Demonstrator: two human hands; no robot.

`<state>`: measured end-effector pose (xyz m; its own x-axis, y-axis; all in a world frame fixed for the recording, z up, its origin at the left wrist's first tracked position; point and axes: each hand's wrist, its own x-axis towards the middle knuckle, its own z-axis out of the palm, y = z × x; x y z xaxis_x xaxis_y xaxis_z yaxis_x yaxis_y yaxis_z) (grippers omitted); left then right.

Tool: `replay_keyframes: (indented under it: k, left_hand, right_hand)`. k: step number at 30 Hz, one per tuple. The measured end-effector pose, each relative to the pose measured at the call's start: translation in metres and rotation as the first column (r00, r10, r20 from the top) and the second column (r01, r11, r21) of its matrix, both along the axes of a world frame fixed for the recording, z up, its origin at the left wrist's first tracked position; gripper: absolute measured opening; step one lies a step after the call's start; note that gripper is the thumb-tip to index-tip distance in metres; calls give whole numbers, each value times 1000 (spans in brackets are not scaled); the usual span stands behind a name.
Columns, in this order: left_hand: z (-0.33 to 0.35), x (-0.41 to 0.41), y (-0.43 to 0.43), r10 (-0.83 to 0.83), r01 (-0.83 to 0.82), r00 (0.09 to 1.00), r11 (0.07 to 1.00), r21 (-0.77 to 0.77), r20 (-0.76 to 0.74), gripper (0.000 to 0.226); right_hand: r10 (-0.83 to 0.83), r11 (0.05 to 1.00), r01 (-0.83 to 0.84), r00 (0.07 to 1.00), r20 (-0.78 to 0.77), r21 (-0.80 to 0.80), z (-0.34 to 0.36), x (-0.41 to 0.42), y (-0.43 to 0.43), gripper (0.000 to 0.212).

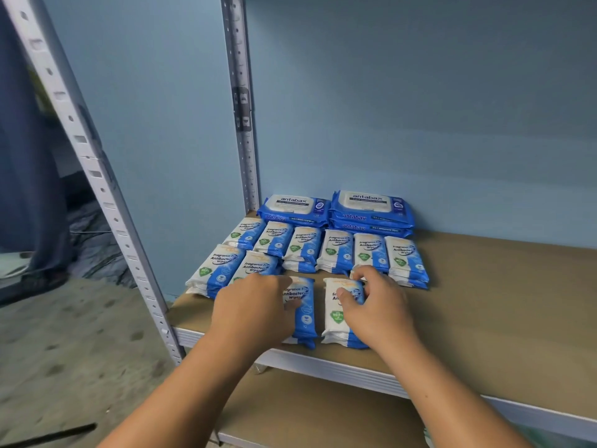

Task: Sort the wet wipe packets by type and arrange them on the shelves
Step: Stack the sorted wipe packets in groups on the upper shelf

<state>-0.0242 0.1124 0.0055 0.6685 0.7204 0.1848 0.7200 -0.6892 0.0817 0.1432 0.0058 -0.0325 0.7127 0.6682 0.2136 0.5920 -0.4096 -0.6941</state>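
At 6 o'clock on brown board shelf (484,302): left hand (255,305) grips blue-white plastic wipe packet (305,315); right hand (376,307) pinches its 3 o'clock neighbour packet (336,318). Risk: shoving skews rear row (336,253).

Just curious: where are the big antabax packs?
In the head view, the antabax packs lie at the shelf's back left, against the blue wall, behind the small packets.

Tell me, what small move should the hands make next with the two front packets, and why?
Probably slide both back into line. The left hand holds the left packet and the right hand the right packet of Antibacterial Wipes; both lie nearer the shelf edge than the two row packets at left.
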Motion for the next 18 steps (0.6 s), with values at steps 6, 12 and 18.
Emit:
replay_keyframes:
  k: [6,12,18]
  left_hand:
    - [10,-22,-3,-138,141,990,985,-98,38,55]
    - [2,-22,-14,-242,237,969,968,-77,-57,69]
    - [-5,-17,-9,-229,229,973,973,-6,1,51]
  right_hand:
    - [275,959,-270,960,53,-88,20,-4,-31,23]
    - [381,891,-345,922,73,-295,17,-9,-54,46]
    - [340,924,-320,938,66,-211,14,-11,-48,44]
